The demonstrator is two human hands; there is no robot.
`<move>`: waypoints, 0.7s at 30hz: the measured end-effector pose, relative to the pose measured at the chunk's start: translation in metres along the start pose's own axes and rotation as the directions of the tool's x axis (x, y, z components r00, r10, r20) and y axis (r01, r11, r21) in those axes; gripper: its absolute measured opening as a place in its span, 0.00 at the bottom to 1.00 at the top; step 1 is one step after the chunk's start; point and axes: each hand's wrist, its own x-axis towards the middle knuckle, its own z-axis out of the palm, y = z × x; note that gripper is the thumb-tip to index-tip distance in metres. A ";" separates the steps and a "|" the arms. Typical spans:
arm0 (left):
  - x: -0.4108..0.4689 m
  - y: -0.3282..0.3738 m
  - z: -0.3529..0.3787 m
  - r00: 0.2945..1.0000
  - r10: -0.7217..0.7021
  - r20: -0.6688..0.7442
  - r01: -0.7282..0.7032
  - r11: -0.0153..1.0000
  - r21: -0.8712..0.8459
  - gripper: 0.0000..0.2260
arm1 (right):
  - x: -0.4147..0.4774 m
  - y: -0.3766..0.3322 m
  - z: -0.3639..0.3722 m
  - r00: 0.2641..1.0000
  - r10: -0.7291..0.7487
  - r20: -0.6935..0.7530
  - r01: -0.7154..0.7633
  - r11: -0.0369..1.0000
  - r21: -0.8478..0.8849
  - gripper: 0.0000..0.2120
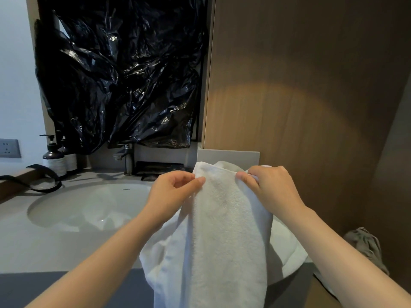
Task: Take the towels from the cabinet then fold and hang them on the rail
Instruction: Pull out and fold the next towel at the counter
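A white towel (220, 223) hangs lengthwise in front of me, over the right end of the grey counter (33, 245). My left hand (175, 192) pinches its upper left corner between thumb and fingers. My right hand (269, 185) pinches the upper right corner the same way. More white towel cloth (287, 247) lies bunched on the counter behind and to the right of the hanging part. No rail is in view.
An oval sink (89, 210) lies at the left, with a dark faucet (126, 156) behind it. Black plastic sheeting (122, 74) covers the mirror. Two pump bottles (55, 156) stand at the far left beside a black strap (40, 178). A brown wood panel (300, 85) rises at the right.
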 end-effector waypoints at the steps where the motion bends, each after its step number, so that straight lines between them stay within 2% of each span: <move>1: -0.002 -0.002 0.001 1.000 0.004 0.014 -0.004 1.000 -0.015 0.06 | 0.000 0.000 0.001 1.000 0.006 0.008 -0.006 1.000 -0.002 0.24; 4: -0.005 -0.007 0.002 1.000 0.005 -0.028 -0.007 0.997 -0.071 0.06 | -0.001 -0.003 0.000 0.999 0.031 0.011 -0.032 0.998 0.047 0.22; 8: -0.005 -0.010 0.003 0.998 0.039 -0.045 -0.043 0.994 -0.098 0.08 | -0.002 -0.013 -0.010 0.998 0.043 0.039 -0.050 0.980 0.190 0.14; 15: -0.008 -0.003 0.009 0.992 0.112 -0.052 -0.117 0.989 -0.093 0.08 | 0.016 -0.054 -0.014 0.986 -0.070 0.154 -0.035 0.807 0.589 0.11; 17: -0.010 -0.001 0.009 0.991 0.122 -0.052 -0.126 0.988 -0.086 0.08 | 0.024 -0.061 -0.014 0.986 -0.097 0.139 -0.011 0.784 0.621 0.07; 21: -0.012 0.002 0.007 0.990 0.133 -0.044 -0.135 0.989 -0.063 0.08 | 0.032 -0.063 -0.009 0.988 -0.082 0.133 -0.020 0.777 0.629 0.09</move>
